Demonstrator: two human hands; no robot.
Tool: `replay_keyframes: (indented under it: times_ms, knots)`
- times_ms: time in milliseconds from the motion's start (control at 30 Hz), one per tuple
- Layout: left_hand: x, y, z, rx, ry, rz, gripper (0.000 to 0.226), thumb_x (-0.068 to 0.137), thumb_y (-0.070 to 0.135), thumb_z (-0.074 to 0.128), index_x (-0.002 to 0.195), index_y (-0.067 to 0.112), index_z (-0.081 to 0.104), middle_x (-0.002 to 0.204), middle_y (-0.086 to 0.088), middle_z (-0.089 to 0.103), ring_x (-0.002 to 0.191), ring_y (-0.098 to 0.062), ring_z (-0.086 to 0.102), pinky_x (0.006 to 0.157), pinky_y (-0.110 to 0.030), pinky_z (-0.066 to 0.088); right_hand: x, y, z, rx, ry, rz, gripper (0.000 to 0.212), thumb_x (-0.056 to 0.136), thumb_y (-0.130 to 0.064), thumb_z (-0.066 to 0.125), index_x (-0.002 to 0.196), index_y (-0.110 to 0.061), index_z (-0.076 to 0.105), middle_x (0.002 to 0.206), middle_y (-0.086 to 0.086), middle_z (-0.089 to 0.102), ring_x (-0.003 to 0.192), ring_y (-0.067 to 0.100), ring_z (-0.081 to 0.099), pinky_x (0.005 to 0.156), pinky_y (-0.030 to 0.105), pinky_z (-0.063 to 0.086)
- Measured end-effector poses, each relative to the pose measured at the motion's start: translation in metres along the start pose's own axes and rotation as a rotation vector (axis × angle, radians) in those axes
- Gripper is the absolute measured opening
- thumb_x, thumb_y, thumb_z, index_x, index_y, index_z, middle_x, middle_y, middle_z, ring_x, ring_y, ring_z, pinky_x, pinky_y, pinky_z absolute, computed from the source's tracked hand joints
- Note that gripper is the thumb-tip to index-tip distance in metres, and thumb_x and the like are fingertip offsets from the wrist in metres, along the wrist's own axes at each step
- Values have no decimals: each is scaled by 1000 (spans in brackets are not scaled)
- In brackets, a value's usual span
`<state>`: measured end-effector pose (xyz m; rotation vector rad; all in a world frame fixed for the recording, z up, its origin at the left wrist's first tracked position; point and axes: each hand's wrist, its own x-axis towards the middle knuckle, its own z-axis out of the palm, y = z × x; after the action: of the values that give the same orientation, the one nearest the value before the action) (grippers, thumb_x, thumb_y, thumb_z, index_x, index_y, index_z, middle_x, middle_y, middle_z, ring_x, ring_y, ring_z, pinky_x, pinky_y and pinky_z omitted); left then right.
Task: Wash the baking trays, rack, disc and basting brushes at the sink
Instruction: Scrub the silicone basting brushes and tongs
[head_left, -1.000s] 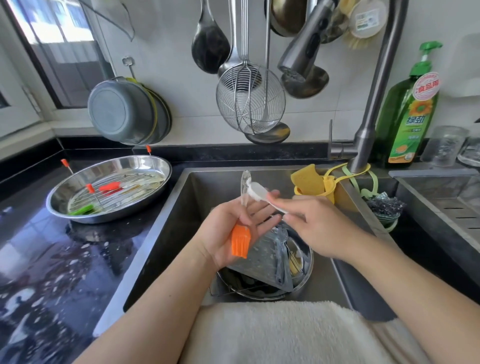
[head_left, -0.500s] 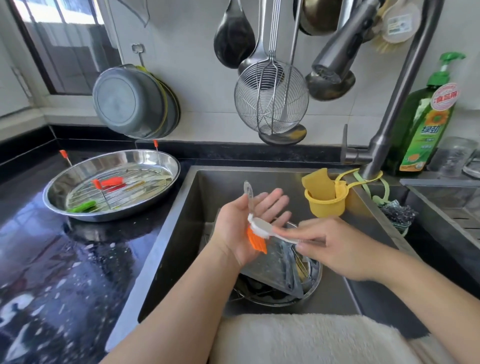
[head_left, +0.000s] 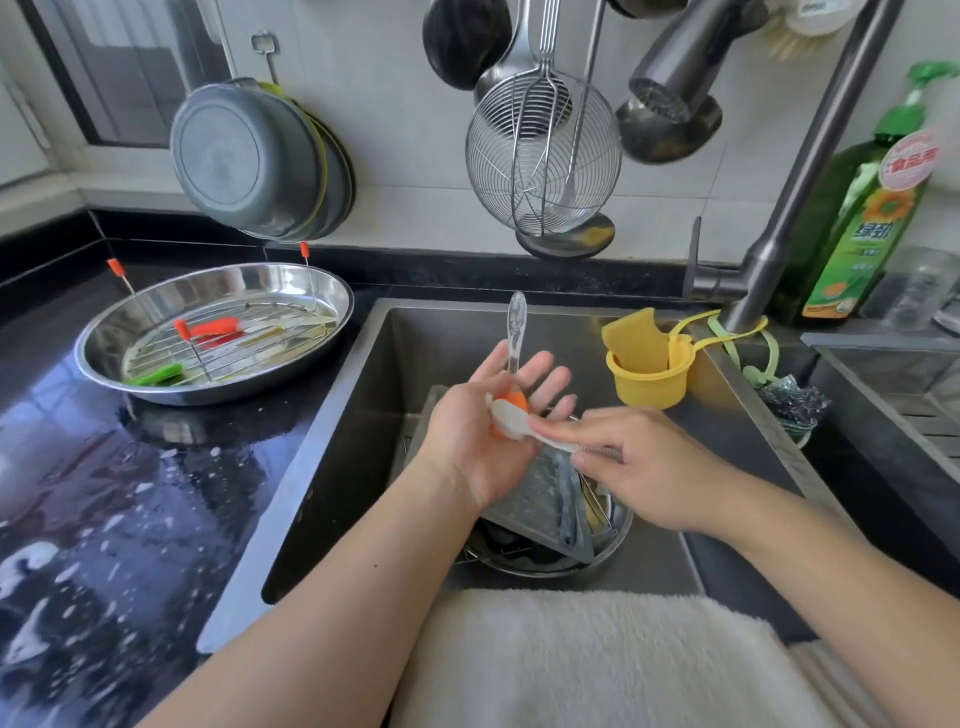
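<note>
Brush grip: left hand (head_left: 488, 431) lay palm-up over the sink (head_left: 363, 441), fingers straight and spread; an orange-headed basting brush (head_left: 511, 400) rested across the palm, its clear handle rising past the fingertips. Judged a support hold, the palm serving as backing for scrubbing.
Scrubber grip: right hand (head_left: 644, 467) pinched the handle of a white scrubbing brush (head_left: 511, 418) between thumb and curled fingers; its head pressed on the orange bristles at the base of the left fingers.
Step in hand: judged to be cleaning of one basting brush; rinsing not yet evident, no water seen leaving the tap (head_left: 670, 67).
Sink contents: below both hands, a grey baking tray (head_left: 545, 493) leaned tilted in a round steel tray (head_left: 618, 535) with wire rack parts showing; disc not identifiable.
Steel pan (head_left: 104, 364): on the wet counter, well apart to the left of the left fingers; held a wire rack (head_left: 280, 338), a red brush (head_left: 218, 327) and a green brush (head_left: 156, 375).
Yellow cup (head_left: 649, 379): hung from the tap, beyond the right fingers; held a yellow sponge (head_left: 634, 332).
Detergent bottle (head_left: 852, 228): upright behind the tap.
</note>
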<state>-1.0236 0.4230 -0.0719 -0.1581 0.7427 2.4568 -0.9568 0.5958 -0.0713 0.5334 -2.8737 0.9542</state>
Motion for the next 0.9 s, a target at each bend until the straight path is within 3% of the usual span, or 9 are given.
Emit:
replay_keyframes:
  times_ms: [100,200,333,433,533,600,667,767,900]
  knots:
    - [0,1,0,28,20,-36,35,111,10,36,141,10,53,105,-12,70,97,-28,69,92,-42,55,-2,1,4,1,-62,22,61,99,-9,60,134,-58,54,105,-33,65,93,-10,57,88,16,42]
    - [3,4,-4,85,72,-31,26,110,4,38,128,7,56,88,-7,64,71,-14,59,68,-25,51,-3,6,-2,65,-149,59,62,99,-14,62,124,-71,52,112,-24,71,99,-1,62,94,24,48]
    - [12,7,-11,398,255,39,27,106,-5,41,128,4,54,86,-9,63,62,-14,57,48,-24,51,-10,31,-13,165,-268,191,56,99,-13,61,123,-64,59,77,-10,63,70,5,47,72,25,42]
    - [10,-6,-20,766,351,-128,24,101,-16,44,115,-4,59,92,-14,64,81,-23,66,63,-31,63,-8,46,-14,136,-235,332,50,98,-11,59,134,-46,61,56,-12,44,54,5,36,57,17,34]
    - [12,-18,-30,1082,338,-209,48,97,-20,43,144,-8,47,95,-14,64,84,-24,67,83,-37,62,-2,51,-12,118,-152,458,51,97,-9,57,137,-42,61,51,-15,45,52,8,39,52,21,33]
    - [9,-20,-34,1165,259,-241,66,96,-20,47,153,12,39,109,-14,65,93,-23,66,89,-36,59,0,54,-11,133,-135,507,53,97,-9,57,139,-41,59,62,-14,44,57,14,41,55,27,34]
    - [4,-23,-36,1223,147,-273,86,95,-16,53,160,33,24,112,-10,65,93,-19,63,82,-29,56,1,56,-10,155,-127,518,51,99,-10,56,140,-40,57,65,-10,47,56,13,40,55,27,34]
    - [-6,-25,-33,1407,154,-226,69,96,-7,61,158,14,39,108,-11,65,73,-13,62,70,-25,53,0,53,-5,132,-144,497,50,101,-12,54,142,-42,56,67,-4,54,54,12,40,52,25,35]
    - [-25,2,-13,1494,238,-25,27,98,-4,54,119,8,66,103,-7,68,71,-15,67,66,-29,60,6,27,-5,76,-164,448,50,102,-16,52,142,-47,53,67,-8,53,54,12,39,48,22,32]
